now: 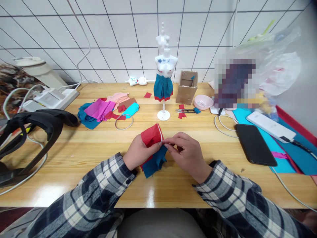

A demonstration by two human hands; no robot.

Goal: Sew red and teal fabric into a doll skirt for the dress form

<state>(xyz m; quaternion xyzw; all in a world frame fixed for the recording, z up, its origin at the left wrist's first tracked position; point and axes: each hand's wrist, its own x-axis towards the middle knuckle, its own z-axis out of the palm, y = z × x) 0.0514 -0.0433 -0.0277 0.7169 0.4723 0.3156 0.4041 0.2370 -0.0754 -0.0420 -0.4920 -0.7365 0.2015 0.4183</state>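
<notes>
Plaid sleeves (81, 201) nearest, over near surface (99, 142). Left hand (138, 150) grips red-and-blue cloth (156, 160), near centre; right hand (189, 155) pinched closed beside white strip (160, 132), anything between fingertips too small to tell. Loose left grip could let layers slip; uneven pull could pucker strip.

Free room between right hand (187, 155) and phone (256, 144), mannequin (166, 66) ahead
</notes>
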